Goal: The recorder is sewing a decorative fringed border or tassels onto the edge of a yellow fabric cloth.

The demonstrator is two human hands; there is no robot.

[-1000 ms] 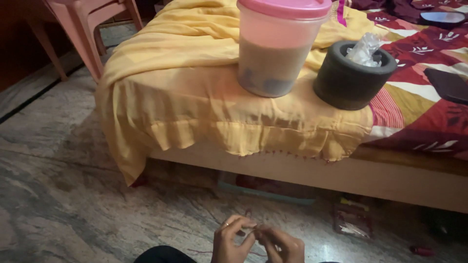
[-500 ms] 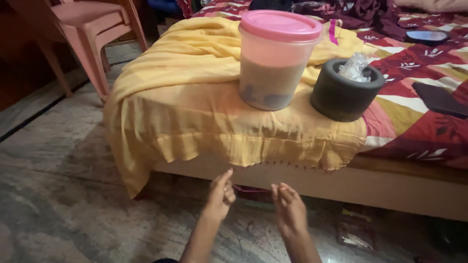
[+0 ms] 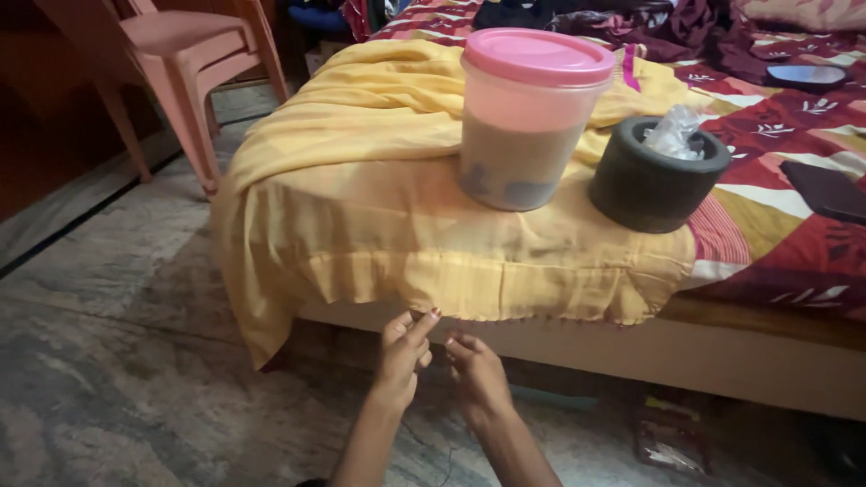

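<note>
- Left hand (image 3: pixel 401 356): raised to the lower hem of the yellow cloth (image 3: pixel 433 234) draped over the bed corner; index finger and thumb stretch up and touch the hem edge. A second ago this hand sat low and close to the body, working together with the other.
- Right hand (image 3: pixel 478 374): just beside the left, a little lower, fingers loosely curled and not on the hem. Whether they pinch a fine thread or needle cannot be told; the view is too coarse.
- Change: both hands have moved forward and up from a huddled position near the lap to the cloth's edge, so the work appears to shift from handling something small to the hem itself.
- Yellow cloth: spread across the wooden bed frame (image 3: pixel 722 361), hanging down the side, its hem at fingertip height.
- Translucent plastic jar with pink lid (image 3: pixel 532 117): upright on the cloth.
- Dark cylindrical holder (image 3: pixel 654 176): right of the jar, crumpled clear plastic inside.
- Pink plastic chair (image 3: pixel 189 54): on the stone floor (image 3: pixel 135 361), well apart.
</note>
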